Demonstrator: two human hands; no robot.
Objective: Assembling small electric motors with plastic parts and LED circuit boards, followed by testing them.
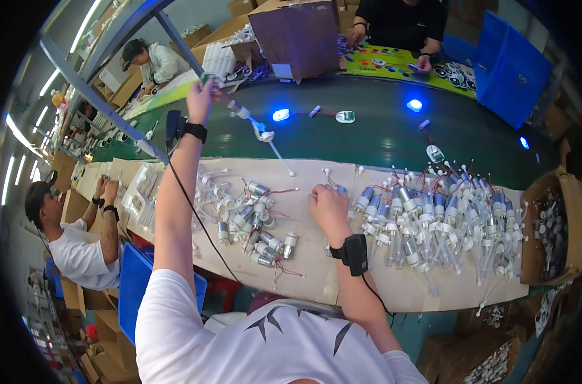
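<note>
My left hand [200, 105] reaches out over the dark green conveyor belt [368, 144], closed on a small circuit board [209, 79] in green and white. Just beside it, over the belt, is a small motor [238, 109] with a clear tube [279, 157] trailing off; whether it is joined to the board I cannot tell. My right hand [329, 210] rests on the tan tabletop with curled fingers; what they hold, if anything, is hidden. Right of it lies a big pile of silver motors with clear tubes [435, 214]. A smaller group of motors [259, 221] lies between my arms.
Oval boards [345, 116] on red wires and blue glowing lights [414, 105] lie on the belt. A cardboard box of parts [550, 227] stands at the right end. Across the belt are a carton [294, 38], a blue bin [511, 70] and co-workers; another person [80, 230] sits left.
</note>
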